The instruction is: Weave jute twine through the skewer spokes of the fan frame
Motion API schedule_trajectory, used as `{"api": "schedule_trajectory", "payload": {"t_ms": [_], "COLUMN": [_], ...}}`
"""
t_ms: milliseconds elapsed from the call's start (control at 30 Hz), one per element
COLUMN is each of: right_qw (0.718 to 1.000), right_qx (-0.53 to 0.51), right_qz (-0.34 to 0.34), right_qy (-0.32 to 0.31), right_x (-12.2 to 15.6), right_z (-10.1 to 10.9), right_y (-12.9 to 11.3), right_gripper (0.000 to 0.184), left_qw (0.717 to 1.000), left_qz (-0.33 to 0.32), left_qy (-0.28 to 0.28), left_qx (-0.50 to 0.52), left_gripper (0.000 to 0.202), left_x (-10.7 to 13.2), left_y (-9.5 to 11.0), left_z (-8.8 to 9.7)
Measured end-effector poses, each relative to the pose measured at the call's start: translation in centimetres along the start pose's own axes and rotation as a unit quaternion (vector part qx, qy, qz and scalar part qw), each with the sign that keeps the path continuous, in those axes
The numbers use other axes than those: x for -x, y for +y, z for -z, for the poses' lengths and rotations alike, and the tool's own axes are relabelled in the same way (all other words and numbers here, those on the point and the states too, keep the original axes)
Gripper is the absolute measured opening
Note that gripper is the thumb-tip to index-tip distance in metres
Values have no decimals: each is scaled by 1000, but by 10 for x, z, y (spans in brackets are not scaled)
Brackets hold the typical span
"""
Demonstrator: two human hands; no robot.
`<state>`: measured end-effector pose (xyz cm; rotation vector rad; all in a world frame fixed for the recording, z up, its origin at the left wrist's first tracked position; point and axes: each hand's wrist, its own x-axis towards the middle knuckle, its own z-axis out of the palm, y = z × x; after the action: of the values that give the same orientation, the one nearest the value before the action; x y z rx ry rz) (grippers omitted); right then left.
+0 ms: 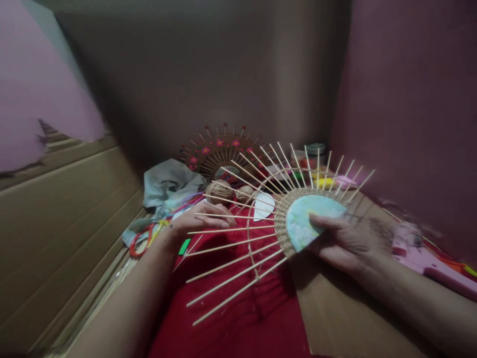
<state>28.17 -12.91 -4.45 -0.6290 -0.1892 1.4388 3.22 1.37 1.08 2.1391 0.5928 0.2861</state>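
My right hand grips a half-round stick fan by its pale blue-green base, thumb on the front face and fingers behind. Tightly woven twine rims the base, and thin wooden sticks fan out from it. A single strand of twine runs across the sticks farther out. My left hand reaches in at the fan's left side, fingers stretched out and close to the stick ends. Some of its fingers lie behind sticks, and whether they touch them I cannot tell.
A finished fan with pink flowers stands at the back. Twine balls, a grey cloth and orange-handled scissors lie left of centre. A pink glue gun rests at right. Cardboard partly covers the red cloth.
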Motion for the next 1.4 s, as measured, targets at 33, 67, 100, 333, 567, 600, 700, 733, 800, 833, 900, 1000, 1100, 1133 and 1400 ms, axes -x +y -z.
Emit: {"api": "schedule_trajectory", "payload": {"t_ms": [33,67,100,333,567,600,700,733,800,833,900,1000,1100,1133,1400], "right_qw": [1000,1000,1000,1000,1000,1000,1000,1000,1000,1000,1000,1000,1000,1000,1000], "right_qx": [1,2,3,2,3,3,0,0,-2,-3,-5,-9,-12,-12,-10], "right_qz": [1,2,4,8,-1,-2,1,0,-1,-1,-3,1,11,12,14], "right_qy": [1,1,0,-18,-2,-2,0,1,3,5,8,9,8,9,19], "right_x": [0,0,0,1,2,2,1,1,0,0,0,0,1,1,0], "right_z": [1,1,1,1,-3,-3,-1,-1,0,0,-1,-2,-3,-3,-5], "right_y": [0,0,0,1,0,0,1,1,1,1,1,2,3,4,4], "right_gripper": [40,40,40,43,45,45,45,44,43,43,43,44,44,44,42], "left_qw": [1000,1000,1000,999,994,992,984,979,965,958,947,943,954,958,981], "left_qz": [10,17,20,33,76,79,64,56,52,53,56,59,69,67,99], "left_qy": [-1,0,3,2,16,19,48,61,83,91,104,109,104,102,103], "left_qx": [1,1,0,26,72,92,161,187,243,267,300,309,273,260,133], "left_gripper": [17,16,16,15,15,15,17,20,24,26,25,19,16,17,12], "left_x": [0,0,0,0,4,5,7,8,10,11,14,19,21,22,22], "left_y": [1,1,2,-1,-17,-19,-25,-26,-30,-31,-35,-38,-40,-39,-26], "left_z": [-1,-2,-3,-1,11,11,11,11,12,13,16,21,26,28,31]}}
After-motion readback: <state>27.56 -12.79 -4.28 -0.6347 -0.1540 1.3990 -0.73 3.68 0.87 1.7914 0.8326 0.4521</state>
